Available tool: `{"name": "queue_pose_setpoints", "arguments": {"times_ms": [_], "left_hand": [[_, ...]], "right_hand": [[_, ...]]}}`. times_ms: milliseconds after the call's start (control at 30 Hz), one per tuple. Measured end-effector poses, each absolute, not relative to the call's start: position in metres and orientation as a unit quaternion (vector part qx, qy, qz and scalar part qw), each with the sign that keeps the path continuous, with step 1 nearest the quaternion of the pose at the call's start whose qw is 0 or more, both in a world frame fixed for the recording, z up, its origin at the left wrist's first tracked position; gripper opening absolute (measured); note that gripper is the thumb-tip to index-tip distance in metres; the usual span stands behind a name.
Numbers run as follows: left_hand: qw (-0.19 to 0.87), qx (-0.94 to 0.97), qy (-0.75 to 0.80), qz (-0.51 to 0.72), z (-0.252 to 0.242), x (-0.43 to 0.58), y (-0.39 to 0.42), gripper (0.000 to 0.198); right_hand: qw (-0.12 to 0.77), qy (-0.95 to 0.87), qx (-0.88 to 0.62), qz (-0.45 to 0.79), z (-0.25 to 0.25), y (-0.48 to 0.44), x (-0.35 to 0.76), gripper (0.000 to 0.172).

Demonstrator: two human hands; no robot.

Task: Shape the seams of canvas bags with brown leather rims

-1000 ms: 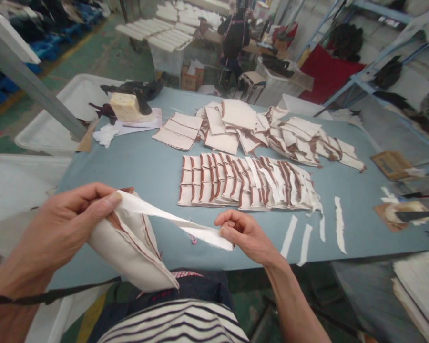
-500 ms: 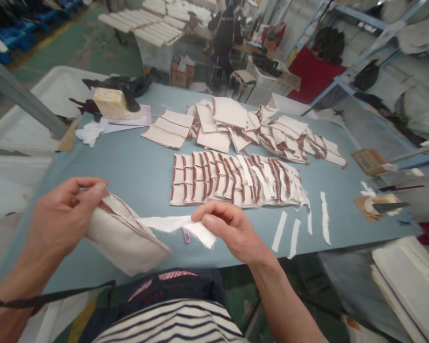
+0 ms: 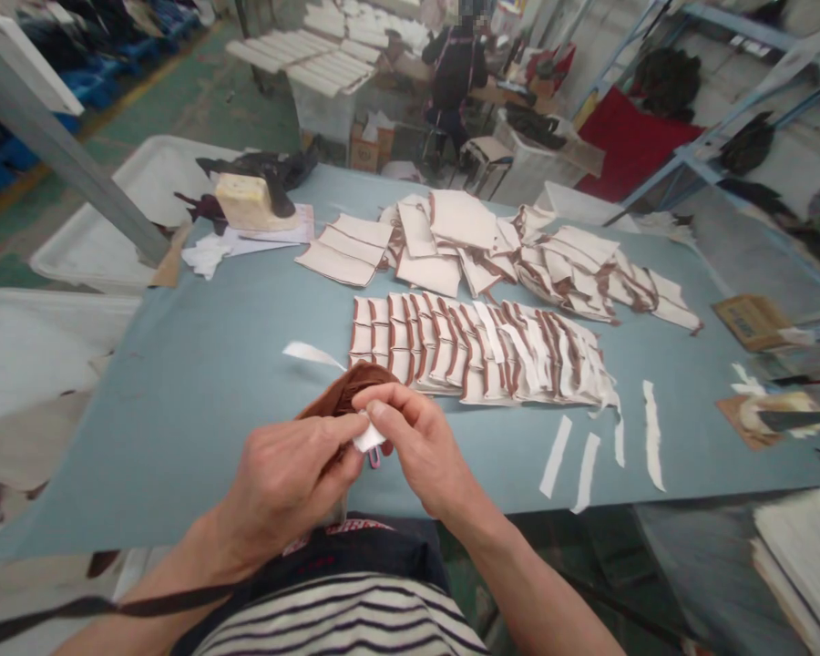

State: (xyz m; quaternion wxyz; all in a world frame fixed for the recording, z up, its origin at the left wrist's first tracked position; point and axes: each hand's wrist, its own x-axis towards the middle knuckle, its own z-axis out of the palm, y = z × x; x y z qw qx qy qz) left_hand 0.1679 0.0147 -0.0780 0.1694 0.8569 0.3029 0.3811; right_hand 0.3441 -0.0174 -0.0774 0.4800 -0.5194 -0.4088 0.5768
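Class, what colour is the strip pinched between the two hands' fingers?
The strip is white, seen best in the head view.

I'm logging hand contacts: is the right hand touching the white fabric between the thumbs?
Touching. The head view shows the right hand with its thumb against the white fabric, no gap visible.

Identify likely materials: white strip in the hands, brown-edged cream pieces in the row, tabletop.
White strip: probably cloth or nonwoven, matte; thin where pinched, but too little shows to settle which.
Cream pieces: likely canvas-like fabric, matte, judging by stitched-looking seams; weave too fine to see.
Tabletop: smooth blue-grey surface, perhaps vinyl or laminate; even colour, no visible grain.
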Motion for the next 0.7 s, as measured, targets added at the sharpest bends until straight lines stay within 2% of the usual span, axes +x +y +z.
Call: {"name": "queue_pose_setpoints", "arguments": {"times_ms": [67, 133, 167, 200, 300, 433, 567, 700], "left_hand": [[0.212, 0.841, 0.317, 0.383, -0.075, 0.168, 0.012, 0.019], [0.293, 0.808, 0.351, 0.371, -0.071, 0.168, 0.011, 0.017], [0.341, 0.785, 0.368, 0.365, -0.069, 0.168, 0.010, 0.017], [0.387, 0.759, 0.383, 0.356, -0.067, 0.168, 0.011, 0.016], [0.478, 0.698, 0.407, 0.343, -0.062, 0.168, 0.013, 0.019], [0.497, 0.673, 0.433, 0.336, -0.060, 0.165, 0.015, 0.025], [0.498, 0.662, 0.456, 0.326, -0.059, 0.161, 0.016, 0.030], [0.437, 0.651, 0.488, 0.384, -0.060, 0.153, 0.017, 0.036]], "right_hand": [[0.479, -0.410, -0.520, 0.576, -0.080, -0.018, 0.345, 0.048], [0.497, -0.405, -0.532, 0.552, -0.085, -0.017, 0.350, 0.065], [0.513, -0.409, -0.548, 0.518, -0.087, -0.017, 0.353, 0.067], [0.529, -0.423, -0.565, 0.471, -0.089, -0.017, 0.356, 0.065], [0.544, -0.517, -0.562, 0.349, -0.092, -0.016, 0.361, 0.041], [0.563, -0.565, -0.469, 0.379, -0.095, -0.019, 0.345, 0.025], [0.618, -0.492, -0.454, 0.412, -0.101, -0.018, 0.316, 0.025], [0.649, -0.419, -0.483, 0.412, -0.098, -0.007, 0.314, 0.034]]}}
